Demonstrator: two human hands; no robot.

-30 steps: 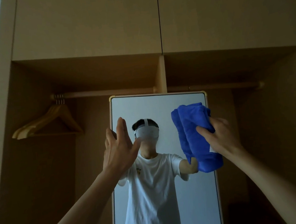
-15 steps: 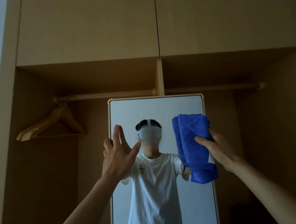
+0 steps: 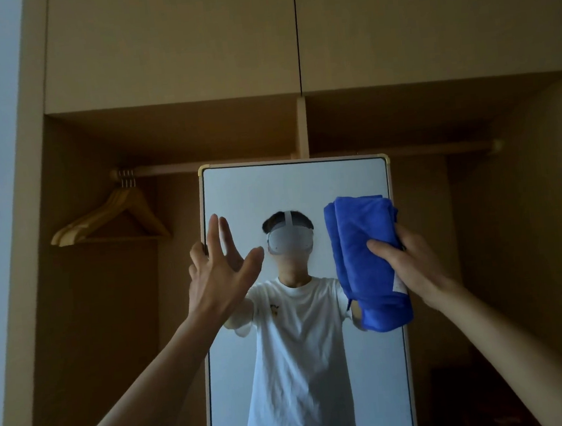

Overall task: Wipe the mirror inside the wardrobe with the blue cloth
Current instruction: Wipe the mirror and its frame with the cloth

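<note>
A tall mirror [image 3: 291,191] with a thin pale frame stands upright inside the open wardrobe, reflecting a person in a white T-shirt. My right hand [image 3: 404,262] grips a folded blue cloth [image 3: 362,256] and holds it against the glass at the mirror's upper right side. My left hand [image 3: 220,270] is raised with fingers spread and straight at the mirror's left edge; its outer fingers seem to touch the frame.
A wooden rail [image 3: 233,163] runs across the wardrobe just above the mirror, with several wooden hangers [image 3: 112,218] at its left end. Closed upper cabinet doors [image 3: 296,29] sit above. The wardrobe's dark interior lies to both sides of the mirror.
My right hand slid the blue cloth down the glass from the top right corner, then held about level. My left hand stayed at the mirror's left edge, fingers spreading wider.
</note>
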